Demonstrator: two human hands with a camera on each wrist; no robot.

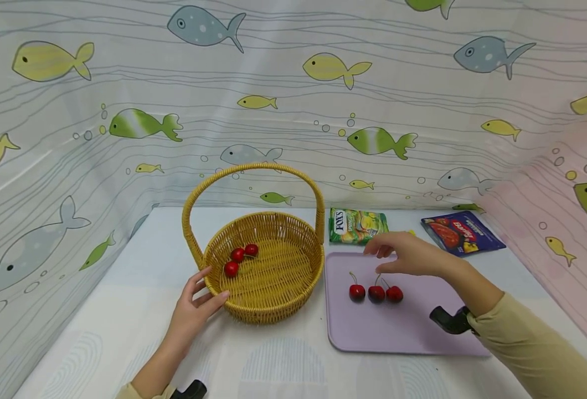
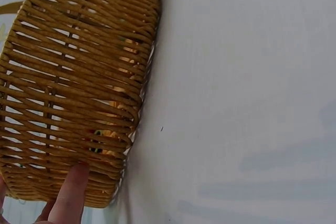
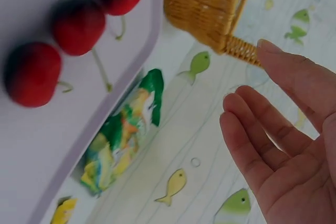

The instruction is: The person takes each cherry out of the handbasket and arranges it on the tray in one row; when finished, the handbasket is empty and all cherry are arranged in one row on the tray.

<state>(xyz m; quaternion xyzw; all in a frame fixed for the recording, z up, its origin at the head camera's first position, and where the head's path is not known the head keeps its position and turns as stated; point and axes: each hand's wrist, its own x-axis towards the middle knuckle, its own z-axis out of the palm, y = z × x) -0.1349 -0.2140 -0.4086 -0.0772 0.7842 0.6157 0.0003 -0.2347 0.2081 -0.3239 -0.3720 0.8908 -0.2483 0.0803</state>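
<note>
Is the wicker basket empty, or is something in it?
Not empty, but far from full: in the head view, three cherries lie inside the wicker basket, toward its left side.

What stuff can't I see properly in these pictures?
Head view: part of the flat pale-purple tray, hidden by the right hand and beige sleeve.
Head view: smaller writing on the flat dark-blue packet, too small to read.
Left wrist view: most of the left hand, cut by the bottom-left corner.
Right wrist view: much of the round golden woven basket, cut by the top edge.
</note>
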